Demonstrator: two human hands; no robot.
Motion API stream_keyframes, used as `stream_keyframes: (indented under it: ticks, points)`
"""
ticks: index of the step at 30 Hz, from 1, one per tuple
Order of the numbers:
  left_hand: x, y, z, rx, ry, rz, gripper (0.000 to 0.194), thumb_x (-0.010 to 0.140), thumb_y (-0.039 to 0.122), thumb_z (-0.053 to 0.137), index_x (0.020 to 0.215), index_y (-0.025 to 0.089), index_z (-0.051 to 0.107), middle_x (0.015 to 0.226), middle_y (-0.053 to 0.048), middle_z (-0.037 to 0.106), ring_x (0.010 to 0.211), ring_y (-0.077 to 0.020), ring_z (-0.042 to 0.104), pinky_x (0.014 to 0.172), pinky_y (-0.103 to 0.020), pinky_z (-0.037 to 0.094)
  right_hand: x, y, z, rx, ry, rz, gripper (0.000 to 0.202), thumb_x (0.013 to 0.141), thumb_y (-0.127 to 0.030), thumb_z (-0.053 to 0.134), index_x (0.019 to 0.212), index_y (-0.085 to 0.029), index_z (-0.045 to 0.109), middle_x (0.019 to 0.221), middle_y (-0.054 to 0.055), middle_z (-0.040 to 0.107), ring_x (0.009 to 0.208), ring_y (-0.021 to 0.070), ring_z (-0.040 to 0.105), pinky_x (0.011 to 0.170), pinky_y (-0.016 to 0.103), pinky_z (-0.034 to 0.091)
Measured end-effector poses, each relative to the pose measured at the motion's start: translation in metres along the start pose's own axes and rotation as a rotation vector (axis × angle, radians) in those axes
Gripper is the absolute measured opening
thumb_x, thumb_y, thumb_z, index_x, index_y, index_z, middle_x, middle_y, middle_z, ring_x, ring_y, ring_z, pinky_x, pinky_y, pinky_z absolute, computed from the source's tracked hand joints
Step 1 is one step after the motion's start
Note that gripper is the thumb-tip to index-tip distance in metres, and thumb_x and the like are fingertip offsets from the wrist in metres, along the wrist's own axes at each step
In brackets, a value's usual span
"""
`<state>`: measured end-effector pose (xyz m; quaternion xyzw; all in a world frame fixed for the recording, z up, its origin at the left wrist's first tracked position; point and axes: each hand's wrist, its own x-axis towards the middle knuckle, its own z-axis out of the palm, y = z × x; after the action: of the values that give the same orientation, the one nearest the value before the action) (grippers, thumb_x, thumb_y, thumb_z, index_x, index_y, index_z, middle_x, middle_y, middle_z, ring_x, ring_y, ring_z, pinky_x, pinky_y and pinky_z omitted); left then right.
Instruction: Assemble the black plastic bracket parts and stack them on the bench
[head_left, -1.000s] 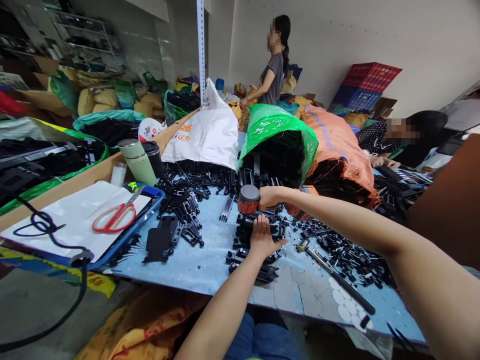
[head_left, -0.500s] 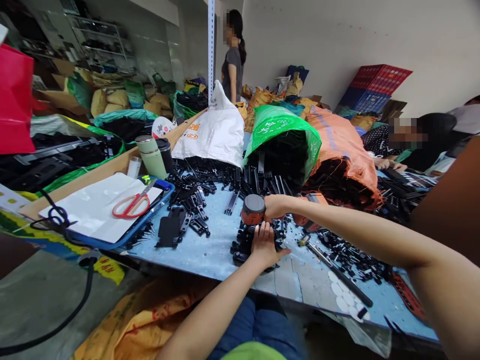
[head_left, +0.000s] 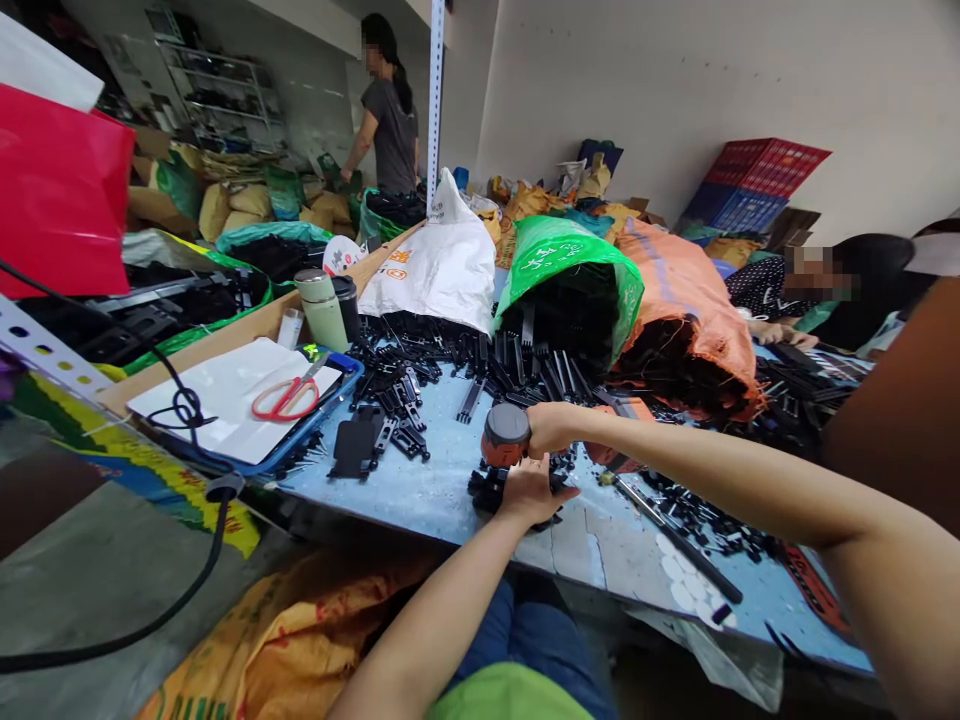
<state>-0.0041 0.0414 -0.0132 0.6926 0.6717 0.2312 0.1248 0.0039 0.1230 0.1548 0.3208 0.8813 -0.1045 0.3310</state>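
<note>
My right hand (head_left: pixel 553 427) grips an orange and grey power tool (head_left: pixel 505 436), held just above a small stack of black plastic parts (head_left: pixel 487 487) on the blue table (head_left: pixel 420 490). My left hand (head_left: pixel 531 491) lies flat on top of that stack, pressing it down right below the tool. The tool's tip is hidden between the two hands.
Loose black parts (head_left: pixel 390 385) spill from white (head_left: pixel 442 270), green (head_left: pixel 562 260) and orange sacks (head_left: pixel 675 290). Red scissors (head_left: pixel 289 397) lie on a blue tray, near two cups (head_left: pixel 322 305). A black rod (head_left: pixel 675 545) lies right. One person stands behind; another sits right.
The view has swung left and my hands, tool and stack sit nearer the table's front edge. The standing person has walked left across the back of the room.
</note>
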Motion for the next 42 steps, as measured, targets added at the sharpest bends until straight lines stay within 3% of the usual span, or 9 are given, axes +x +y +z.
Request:
stream_keyframes:
  ticks: [9, 15, 19, 22, 25, 28, 31, 36, 42]
  points:
    - [-0.009, 0.006, -0.006, -0.033, -0.007, -0.091, 0.081, 0.076, 0.076, 0.017, 0.128, 0.019, 0.041, 0.123, -0.013, 0.052, 0.115, -0.0294, 0.046, 0.095, -0.041, 0.037, -0.022, -0.021, 0.009, -0.131, 0.130, -0.018, 0.037, 0.056, -0.033, 0.056, 0.082, -0.012, 0.069, 0.079, 0.013, 0.067, 0.069, 0.0248, 0.063, 0.054, 0.026, 0.043]
    - [-0.012, 0.003, 0.001, -0.124, -0.038, -0.087, 0.077, 0.079, 0.073, 0.016, 0.134, 0.023, 0.036, 0.135, -0.007, 0.043, 0.124, -0.0282, 0.038, 0.101, -0.040, 0.032, -0.025, -0.048, 0.010, -0.181, 0.027, -0.107, 0.029, 0.055, -0.027, 0.057, 0.077, -0.013, 0.069, 0.074, 0.012, 0.067, 0.063, 0.0236, 0.062, 0.054, 0.027, 0.043]
    - [-0.011, 0.005, 0.001, -0.101, -0.009, -0.075, 0.075, 0.081, 0.070, 0.021, 0.137, 0.022, 0.033, 0.136, -0.006, 0.043, 0.124, -0.0275, 0.038, 0.102, -0.038, 0.033, -0.025, -0.055, 0.015, -0.207, 0.062, -0.115, 0.026, 0.056, -0.024, 0.058, 0.076, -0.012, 0.069, 0.077, 0.014, 0.067, 0.069, 0.0256, 0.062, 0.057, 0.028, 0.044]
    - [-0.011, 0.004, 0.000, -0.031, -0.049, -0.134, 0.071, 0.083, 0.067, 0.021, 0.134, 0.021, 0.038, 0.125, -0.008, 0.053, 0.116, -0.0291, 0.047, 0.097, -0.041, 0.037, -0.028, -0.030, 0.023, -0.042, 0.061, -0.131, 0.026, 0.055, -0.026, 0.061, 0.075, -0.012, 0.068, 0.074, 0.009, 0.066, 0.066, 0.0225, 0.061, 0.052, 0.025, 0.044]
    - [-0.008, -0.001, -0.006, 0.037, -0.048, -0.161, 0.077, 0.080, 0.070, 0.024, 0.129, 0.015, 0.046, 0.119, -0.014, 0.057, 0.114, -0.0324, 0.048, 0.095, -0.045, 0.037, -0.031, 0.018, 0.024, 0.257, 0.033, -0.094, 0.031, 0.056, -0.028, 0.064, 0.083, -0.012, 0.065, 0.068, 0.004, 0.063, 0.059, 0.0179, 0.059, 0.046, 0.022, 0.042]
    - [0.010, -0.013, -0.017, 0.183, 0.004, -0.074, 0.083, 0.079, 0.070, 0.027, 0.129, 0.006, 0.043, 0.131, -0.020, 0.044, 0.127, -0.0335, 0.031, 0.107, -0.050, 0.019, -0.034, 0.069, 0.014, 0.442, 0.125, 0.007, 0.036, 0.064, -0.026, 0.063, 0.097, -0.011, 0.062, 0.070, 0.002, 0.062, 0.059, 0.0159, 0.058, 0.048, 0.022, 0.045]
    - [0.042, -0.030, -0.027, 0.292, -0.006, 0.001, 0.070, 0.087, 0.056, 0.022, 0.134, 0.006, 0.035, 0.141, -0.017, 0.031, 0.134, -0.0290, 0.015, 0.108, -0.053, 0.001, -0.035, 0.105, -0.001, 0.449, 0.171, 0.158, 0.035, 0.075, -0.028, 0.064, 0.104, -0.010, 0.059, 0.086, 0.003, 0.062, 0.072, 0.0166, 0.059, 0.061, 0.025, 0.049]
    - [0.081, -0.057, -0.026, 0.302, -0.077, 0.013, 0.057, 0.089, 0.049, 0.021, 0.138, 0.021, 0.028, 0.144, -0.007, 0.028, 0.135, -0.0254, 0.017, 0.105, -0.060, 0.003, -0.020, 0.133, -0.008, 0.432, 0.114, 0.278, 0.029, 0.088, -0.034, 0.051, 0.107, -0.012, 0.055, 0.103, 0.005, 0.057, 0.086, 0.0170, 0.058, 0.072, 0.033, 0.051]
    - [0.081, -0.062, -0.015, 0.323, -0.079, 0.012, 0.058, 0.089, 0.050, 0.020, 0.140, 0.022, 0.023, 0.146, -0.006, 0.023, 0.135, -0.0248, 0.014, 0.105, -0.060, 0.001, 0.008, 0.150, -0.001, 0.426, 0.063, 0.264, 0.023, 0.069, -0.018, 0.062, 0.091, -0.011, 0.065, 0.061, 0.000, 0.059, 0.051, 0.0130, 0.055, 0.049, 0.023, 0.044]
